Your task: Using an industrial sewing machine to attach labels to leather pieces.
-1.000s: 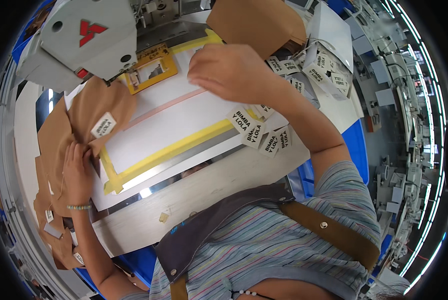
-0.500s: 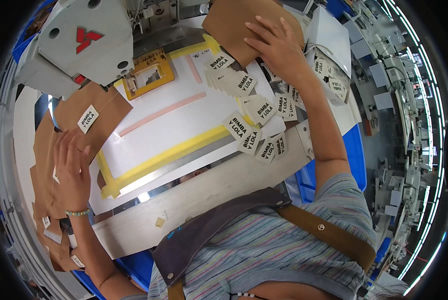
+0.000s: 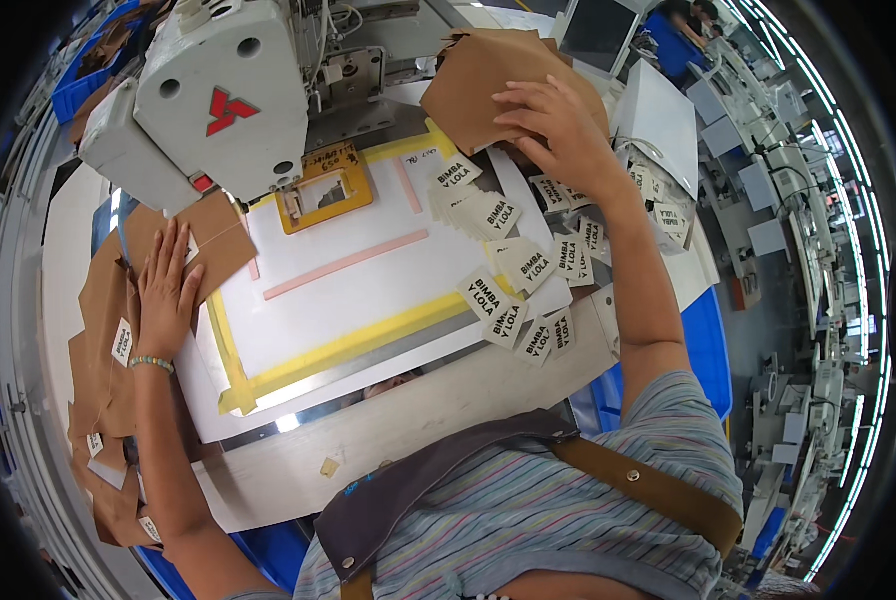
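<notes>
Panels (image 3: 103, 290) of brown material beside a sewing machine (image 3: 213, 150)

Nearest is the wearer's dark apron (image 3: 408, 490), close to the front edge of a pale counter (image 3: 258, 490) that crosses the view. Just beyond it lies a white sheet (image 3: 328, 330) bordered with yellow tape (image 3: 368, 345) and marked with pink strips (image 3: 348, 264).

On the left, the panels overlap in a long trail down the counter's side, some bearing small white tags. The left grip (image 3: 165, 295) rests palm down on them, fingers extended and clenched around nothing. They look thin and light, smooth and fairly stiff, though able to bend or crease; their outer rims seem the best place to take hold. A fine thread crosses the upper panel and could snag or drag a neighbour.

On the right, white labels (image 3: 486, 297) lie in loose fans near the sheet's edge; they look feather-light and easy to scatter.

Farther off, a yellow frame (image 3: 333, 213) sits beside the machine's head, which limits height at the upper left. The widest room for moving runs across the sheet, between the two grips.

At the upper right, the right grip (image 3: 553, 130) lies over a brown stack (image 3: 468, 90), fingers spread and slightly bent; whether it pinches a layer cannot be told. The stack probably weighs more than a single panel and may slide apart. A white box (image 3: 663, 120) stands just beside it.
</notes>
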